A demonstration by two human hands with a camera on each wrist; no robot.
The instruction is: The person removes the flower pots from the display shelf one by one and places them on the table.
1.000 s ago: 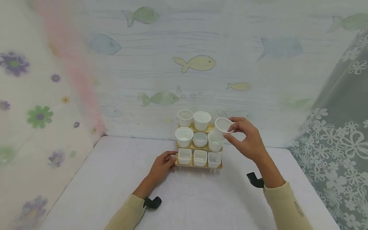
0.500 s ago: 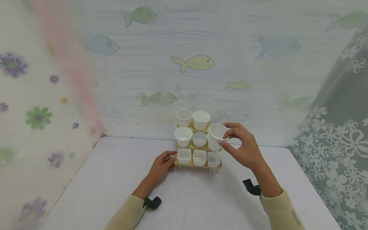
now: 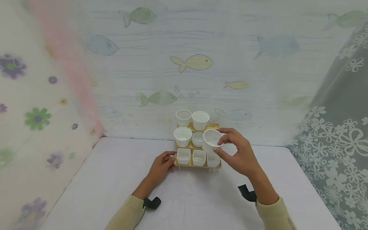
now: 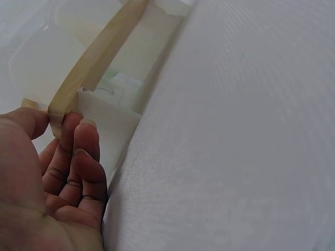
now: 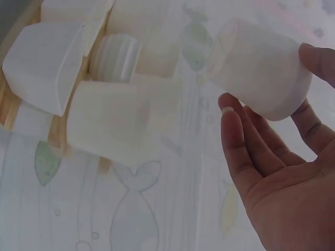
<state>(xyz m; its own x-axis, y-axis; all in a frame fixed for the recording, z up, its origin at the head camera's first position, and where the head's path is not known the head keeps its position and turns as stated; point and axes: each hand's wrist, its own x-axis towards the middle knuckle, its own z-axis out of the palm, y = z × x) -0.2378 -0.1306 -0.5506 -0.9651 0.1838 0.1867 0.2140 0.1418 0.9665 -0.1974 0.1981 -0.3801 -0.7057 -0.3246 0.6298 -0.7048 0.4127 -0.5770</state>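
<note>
Pinching the cup (image 3: 209,141) near its rim with the right hand (image 3: 238,150), just below right of frame centre, gripping the rack (image 3: 189,164) with the left hand (image 3: 161,164), best to brace firmly and steer clear of the other cups (image 3: 183,138).

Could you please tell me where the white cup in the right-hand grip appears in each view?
Head: the white cup is right of centre, slightly below mid-height.
Left wrist: it cannot be made out.
Right wrist: the white cup is at upper right.
Shared landmark: the wood-coloured stand, partly visible in all three views.
</note>
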